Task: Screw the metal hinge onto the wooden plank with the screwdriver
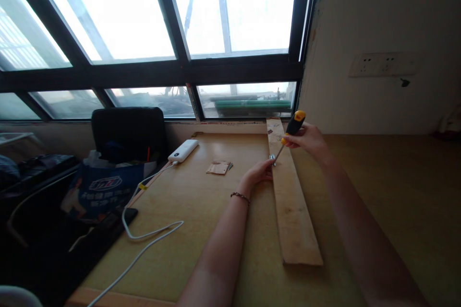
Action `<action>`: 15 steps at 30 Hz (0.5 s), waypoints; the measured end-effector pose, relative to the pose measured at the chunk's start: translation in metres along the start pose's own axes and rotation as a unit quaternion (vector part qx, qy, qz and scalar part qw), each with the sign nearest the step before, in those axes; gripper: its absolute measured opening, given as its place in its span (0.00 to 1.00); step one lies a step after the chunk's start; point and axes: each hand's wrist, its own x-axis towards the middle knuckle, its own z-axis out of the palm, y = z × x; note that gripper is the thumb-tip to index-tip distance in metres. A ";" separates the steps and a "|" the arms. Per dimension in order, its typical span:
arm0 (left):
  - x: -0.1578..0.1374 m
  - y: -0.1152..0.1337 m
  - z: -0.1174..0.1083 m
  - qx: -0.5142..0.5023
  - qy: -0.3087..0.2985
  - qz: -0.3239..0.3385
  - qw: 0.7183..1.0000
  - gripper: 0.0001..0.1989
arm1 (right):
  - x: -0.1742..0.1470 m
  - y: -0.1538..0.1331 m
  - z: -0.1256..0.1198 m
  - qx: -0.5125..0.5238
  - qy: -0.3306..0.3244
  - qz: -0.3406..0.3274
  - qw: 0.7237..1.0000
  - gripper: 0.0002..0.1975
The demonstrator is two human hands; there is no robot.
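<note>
My right hand (308,140) is closed around a screwdriver (295,123) with a black and yellow handle. Its shaft slants down to the left, and the tip meets a small shiny metal piece, hinge-like in shape (272,157), at the left edge of a long wooden board (297,211). The fingers of my left hand (260,172) are closed at that same edge, pressing the metal piece to the board. Part of those fingers is hidden by the board. The board lies flat, its far end near the window wall.
Left of my hands lies a brownish square piece (217,168) with several screws (230,166) beside it. A white power bank (183,150) with a white cable (151,235) sits on the table's left edge. Beyond it stand a black chair (127,129) and a blue bag (104,189).
</note>
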 end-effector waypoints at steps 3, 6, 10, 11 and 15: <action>0.001 -0.001 -0.001 -0.005 -0.007 0.001 1.000 0.13 | 0.001 0.002 0.002 -0.056 0.017 -0.023 0.998 0.16; 0.002 -0.001 -0.002 -0.008 -0.015 -0.001 1.000 0.14 | 0.000 0.001 0.004 -0.062 0.008 -0.030 0.998 0.17; -0.001 0.001 -0.001 -0.011 -0.021 -0.009 1.000 0.14 | -0.002 -0.001 0.005 -0.023 -0.021 -0.025 0.999 0.15; -0.002 0.002 -0.001 -0.010 -0.021 -0.012 1.000 0.14 | -0.002 -0.001 0.005 -0.015 -0.025 -0.022 0.999 0.15; -0.006 0.006 0.001 0.010 -0.011 -0.032 0.999 0.15 | 0.000 0.002 0.004 -0.026 -0.021 -0.024 0.999 0.15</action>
